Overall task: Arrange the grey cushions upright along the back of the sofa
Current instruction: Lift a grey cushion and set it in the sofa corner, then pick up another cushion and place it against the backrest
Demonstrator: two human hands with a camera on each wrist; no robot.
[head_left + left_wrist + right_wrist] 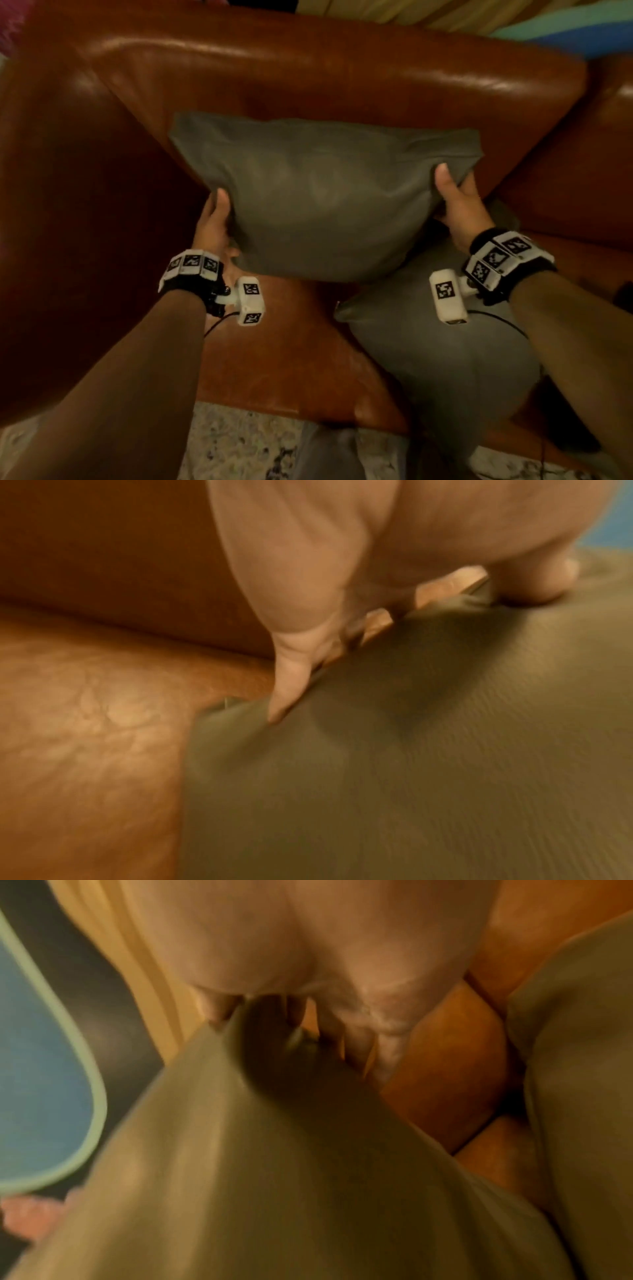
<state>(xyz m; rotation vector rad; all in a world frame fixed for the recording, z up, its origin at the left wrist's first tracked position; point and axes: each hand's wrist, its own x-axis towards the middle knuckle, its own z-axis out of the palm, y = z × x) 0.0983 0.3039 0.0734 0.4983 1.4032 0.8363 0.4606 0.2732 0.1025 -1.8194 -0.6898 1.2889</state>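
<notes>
I hold a grey cushion (pixel 318 195) in the air in front of the brown leather sofa back (pixel 308 68), its face tilted toward me. My left hand (pixel 214 219) grips its left edge, thumb on the front and fingers behind. My right hand (pixel 457 202) grips the right edge the same way. In the left wrist view the fingers (pixel 291 685) pinch the cushion (pixel 411 750) along its seam. In the right wrist view the hand (pixel 308 1010) clamps a fold of the cushion (pixel 257 1164). A second grey cushion (pixel 442 370) lies flat on the seat to the right, also seen as grey cushion (pixel 582 1069).
The sofa's left arm (pixel 68 222) rises close on the left. Bare seat leather (pixel 274 359) shows below the held cushion. Behind the sofa back lies striped blue and green fabric (pixel 565 31). Speckled floor (pixel 239 445) runs along the sofa's front edge.
</notes>
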